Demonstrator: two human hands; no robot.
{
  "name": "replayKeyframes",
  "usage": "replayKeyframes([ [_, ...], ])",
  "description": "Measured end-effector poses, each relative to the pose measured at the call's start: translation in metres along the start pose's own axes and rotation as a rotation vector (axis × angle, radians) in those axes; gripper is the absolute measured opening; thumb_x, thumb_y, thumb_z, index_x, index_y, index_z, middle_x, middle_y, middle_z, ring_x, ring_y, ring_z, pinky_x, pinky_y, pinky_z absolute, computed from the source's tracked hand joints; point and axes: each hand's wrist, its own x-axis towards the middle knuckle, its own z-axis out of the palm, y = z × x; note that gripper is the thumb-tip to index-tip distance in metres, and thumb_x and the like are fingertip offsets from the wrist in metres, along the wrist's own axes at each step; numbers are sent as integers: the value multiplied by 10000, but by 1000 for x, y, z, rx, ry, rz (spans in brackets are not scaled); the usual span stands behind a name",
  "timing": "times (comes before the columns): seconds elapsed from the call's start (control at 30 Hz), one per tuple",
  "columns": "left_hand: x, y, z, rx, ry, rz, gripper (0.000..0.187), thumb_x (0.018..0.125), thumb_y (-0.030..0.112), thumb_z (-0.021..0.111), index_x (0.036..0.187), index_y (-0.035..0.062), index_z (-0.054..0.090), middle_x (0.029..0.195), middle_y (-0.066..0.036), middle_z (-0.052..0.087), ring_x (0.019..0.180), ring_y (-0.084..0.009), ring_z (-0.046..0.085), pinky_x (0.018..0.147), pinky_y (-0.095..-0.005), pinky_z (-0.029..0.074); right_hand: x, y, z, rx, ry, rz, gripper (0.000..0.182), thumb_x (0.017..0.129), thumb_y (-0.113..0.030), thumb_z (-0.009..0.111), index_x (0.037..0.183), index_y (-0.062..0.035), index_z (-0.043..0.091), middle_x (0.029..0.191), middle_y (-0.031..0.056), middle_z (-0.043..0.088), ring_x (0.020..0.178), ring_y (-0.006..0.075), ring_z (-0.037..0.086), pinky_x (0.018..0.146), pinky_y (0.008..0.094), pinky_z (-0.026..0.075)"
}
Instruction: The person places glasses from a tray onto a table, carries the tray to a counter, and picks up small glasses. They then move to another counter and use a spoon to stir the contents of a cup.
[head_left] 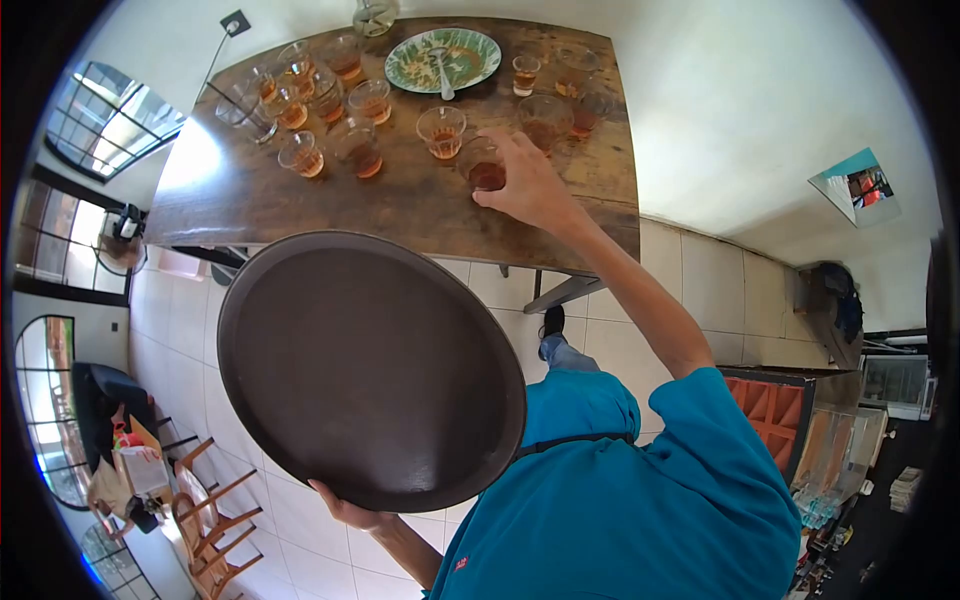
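My left hand (350,508) grips the lower rim of a large round dark brown serving tray (370,370), which bears nothing. Over the wooden table (400,215), my right hand (530,185) has its fingers wrapped around a glass cup (484,172) with reddish-brown drink in it. Just left of that cup stands another glass cup (442,133), partly filled. Farther left, several more glass cups (300,155) with amber drink stand close together. Right of my hand are a larger glass (546,122) and a small glass (525,75).
A green-and-white patterned plate (415,75) with a spoon (443,80) lies at the table's back. Wooden chairs (215,530) stand at lower left, near a seated person (120,490). A glass-sided case (835,440) is at right.
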Motion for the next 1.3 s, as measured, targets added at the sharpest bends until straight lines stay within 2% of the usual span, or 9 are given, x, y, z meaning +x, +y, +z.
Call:
replayKeyframes([
  [0.3, 12, -21, 36, 105, -16, 48, 541, 1058, 390, 333, 1416, -5, 422, 1455, -141, 457, 1293, -295, 481, 1108, -452, 362, -39, -7, -10, 76, 141, -18, 805, 790, -204, 764, 1447, -39, 329, 1319, 262, 434, 1148, 481, 525, 971, 480, 463],
  [0.33, 12, -25, 42, 174, -37, 74, 542, 1056, 389, 341, 1418, -6, 418, 1453, -146, 458, 1293, -300, 481, 1108, -452, 361, -52, -7, -14, 54, 202, -72, 740, 829, -189, 729, 1443, -34, 347, 1318, 253, 438, 1137, 438, 547, 970, 461, 466],
  [0.47, 6, -43, 82, 209, -138, 53, 555, 1048, 395, 362, 1432, -3, 392, 1446, -160, 460, 1297, -318, 475, 1091, -451, 386, -126, 7, -53, 748, 32, 103, 556, 975, -308, 586, 1430, -47, 402, 1270, 214, 559, 1160, 291, 575, 967, 399, 478],
  [0.6, 3, -72, 142, 74, -77, -112, 578, 1044, 408, 362, 1445, -8, 363, 1448, -164, 455, 1294, -324, 479, 1065, -456, 420, -199, 15, -124, 1769, 219, 258, 732, 1001, -586, 346, 1487, -40, 318, 1363, 194, 535, 1282, 287, 512, 1074, 403, 409],
  [0.77, -31, -165, 241, 27, -554, -487, 589, 1038, 433, 361, 1463, 25, 361, 1461, -155, 446, 1298, -339, 476, 1070, -465, 414, -284, 75, -211, 1486, 481, -14, 781, 968, -530, 503, 1516, -30, 257, 1467, 187, 430, 1350, 290, 436, 1108, 406, 362],
  [0.83, -57, -216, 279, 23, -669, -609, 588, 1037, 438, 364, 1463, 34, 365, 1460, -150, 449, 1300, -339, 476, 1073, -469, 410, -318, 101, -240, 1133, 706, 216, 761, 944, -395, 602, 1519, -34, 260, 1502, 180, 377, 1393, 282, 370, 1144, 401, 300],
  [1.0, -123, -345, 335, 125, -771, -834, 569, 1029, 417, 412, 1443, 27, 389, 1424, -146, 486, 1270, -314, 512, 1052, -471, 435, -413, 165, -308, 944, 1078, 341, 744, 915, -234, 630, 1532, -58, 254, 1543, 161, 304, 1433, 279, 289, 1175, 399, 228],
  [1.13, -174, -421, 381, 327, -837, -765, 501, 1005, 308, 512, 1392, 3, 425, 1299, -160, 569, 1140, -298, 606, 965, -417, 512, -465, 207, -344, 920, 1280, 435, 723, 920, -170, 602, 1540, -72, 245, 1562, 151, 267, 1445, 281, 262, 1183, 403, 213],
  [1.3, -215, -502, 440, 482, -864, -697, 488, 991, 261, 519, 1404, 27, 407, 1326, -160, 536, 1187, -310, 566, 982, -439, 498, -488, 286, -379, 984, 1361, 455, 682, 939, -129, 571, 1538, -71, 249, 1562, 151, 267, 1445, 273, 259, 1176, 395, 222],
])
